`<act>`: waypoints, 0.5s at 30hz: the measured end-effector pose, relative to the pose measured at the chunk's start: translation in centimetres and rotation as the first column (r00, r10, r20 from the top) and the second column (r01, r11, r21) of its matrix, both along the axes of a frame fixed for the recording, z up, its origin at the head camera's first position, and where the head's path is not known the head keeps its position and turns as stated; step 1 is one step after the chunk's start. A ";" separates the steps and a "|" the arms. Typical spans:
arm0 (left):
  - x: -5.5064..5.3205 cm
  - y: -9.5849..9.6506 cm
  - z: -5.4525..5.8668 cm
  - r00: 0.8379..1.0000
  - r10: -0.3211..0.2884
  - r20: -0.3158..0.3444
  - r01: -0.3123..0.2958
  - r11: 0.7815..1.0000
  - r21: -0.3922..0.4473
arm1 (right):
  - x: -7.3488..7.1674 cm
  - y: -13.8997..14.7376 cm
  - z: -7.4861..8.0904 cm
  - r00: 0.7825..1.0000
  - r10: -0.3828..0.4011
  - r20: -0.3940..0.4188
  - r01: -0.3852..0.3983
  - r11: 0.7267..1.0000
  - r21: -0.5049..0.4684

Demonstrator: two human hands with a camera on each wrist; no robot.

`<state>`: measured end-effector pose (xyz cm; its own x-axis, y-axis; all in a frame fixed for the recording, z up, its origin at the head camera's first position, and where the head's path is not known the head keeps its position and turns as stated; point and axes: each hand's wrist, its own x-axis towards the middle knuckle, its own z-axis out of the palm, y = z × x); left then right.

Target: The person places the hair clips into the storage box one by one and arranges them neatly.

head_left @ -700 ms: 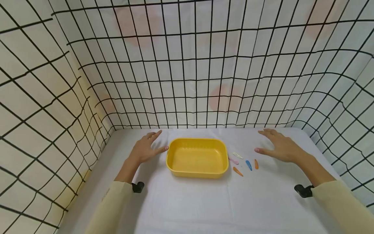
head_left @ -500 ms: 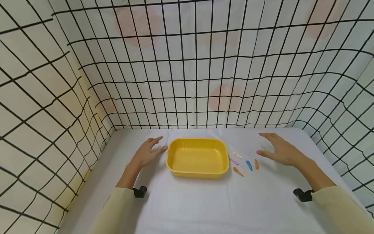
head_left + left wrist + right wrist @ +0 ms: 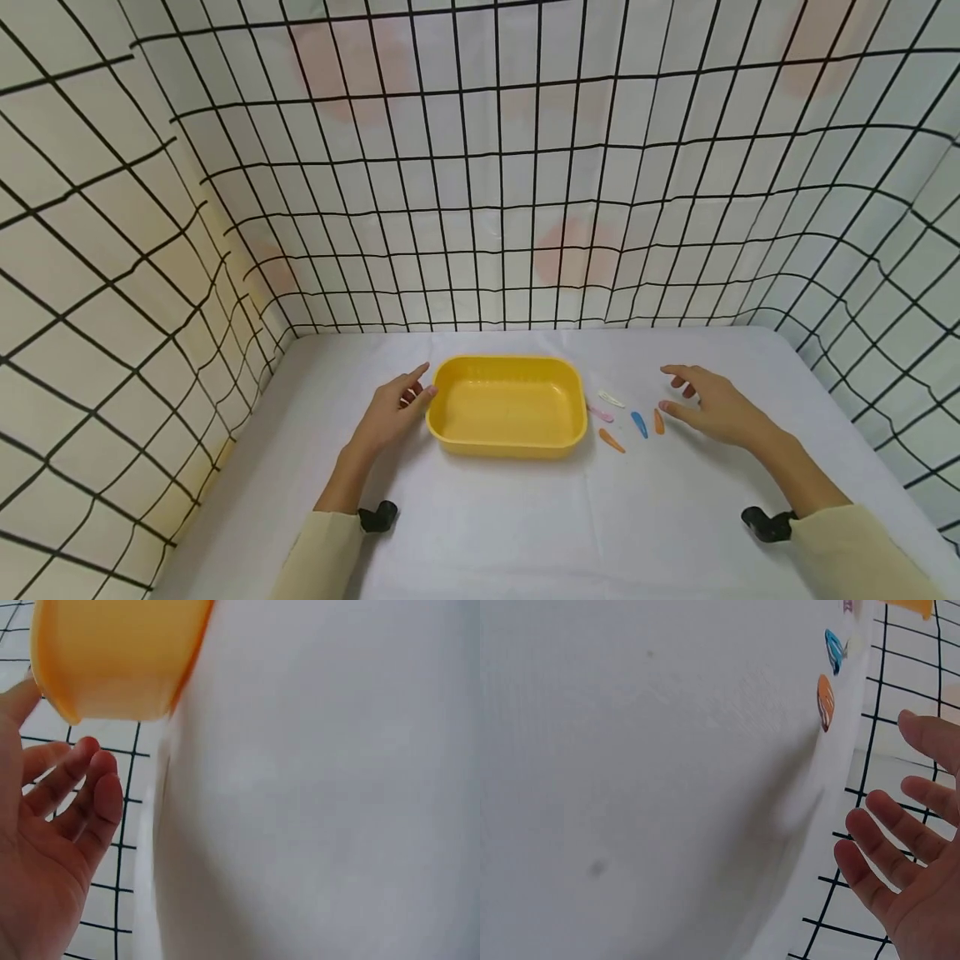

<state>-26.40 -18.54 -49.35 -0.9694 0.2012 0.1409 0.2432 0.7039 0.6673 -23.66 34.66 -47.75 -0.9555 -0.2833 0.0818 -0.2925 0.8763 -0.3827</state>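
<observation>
The tray (image 3: 508, 410) looks like smooth, glossy plastic. The surface (image 3: 510, 525) looks like matt cloth. The blue clip (image 3: 833, 651) looks shiny.

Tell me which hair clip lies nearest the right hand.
The orange clip right of the blue clip, closest to the right hand; the other orange clip lies nearer the yellow tray.
</observation>
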 end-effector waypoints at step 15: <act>0.9 1.4 -0.6 0.997 0.032 0.076 -0.053 0.958 0.283 | 1.1 -1.4 -1.6 0.991 -0.129 -0.020 0.126 0.986 -0.111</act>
<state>-25.50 -17.11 -49.98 -0.9856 0.1211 0.1178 0.1626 0.4907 0.8560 -22.58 33.27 -49.37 -0.9803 -0.1470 0.1320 -0.1925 0.8607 -0.4713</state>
